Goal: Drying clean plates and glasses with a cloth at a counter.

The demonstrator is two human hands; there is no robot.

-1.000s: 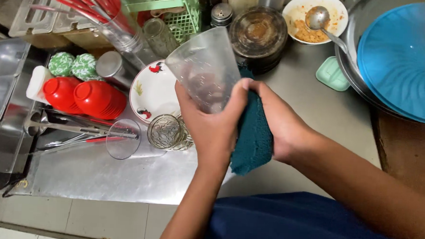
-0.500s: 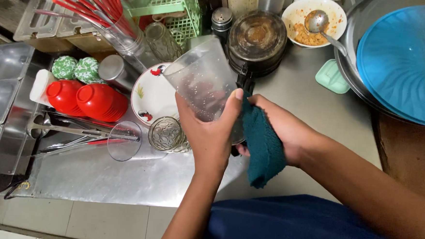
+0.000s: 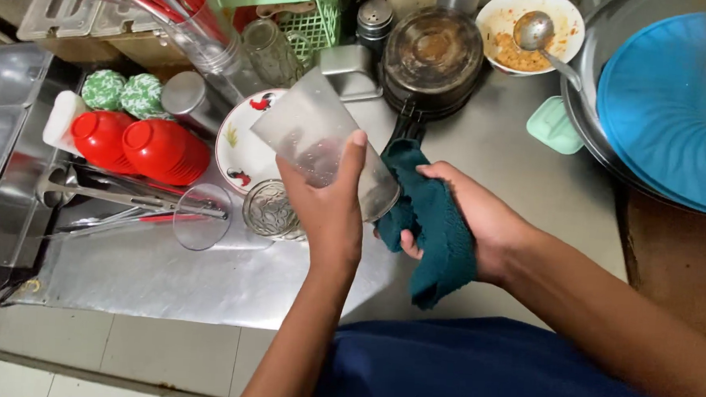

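left hand (image 3: 328,209): wrapped around the lower body of a clear plastic tumbler (image 3: 319,144), thumb up its side, holding it above the bench (image 3: 204,271).
right hand (image 3: 468,221): just right of the left hand, fingers curled and pinching a dark teal cloth (image 3: 436,231) that touches the tumbler's end.
tumbler axis: long axis tilted, running from the cloth end up and away to the left; which end is the mouth i cannot tell.
slip risk: the tumbler looks wet, so a loose one-handed grip could let it slide out as the cloth rubs.
what it would hit: directly below the left hand sit a small patterned glass (image 3: 270,210) and a clear glass (image 3: 201,216); a drop could knock or crack them.
farther risk: beyond, a rooster plate (image 3: 239,148) and two red bowls (image 3: 142,143) crowd in.
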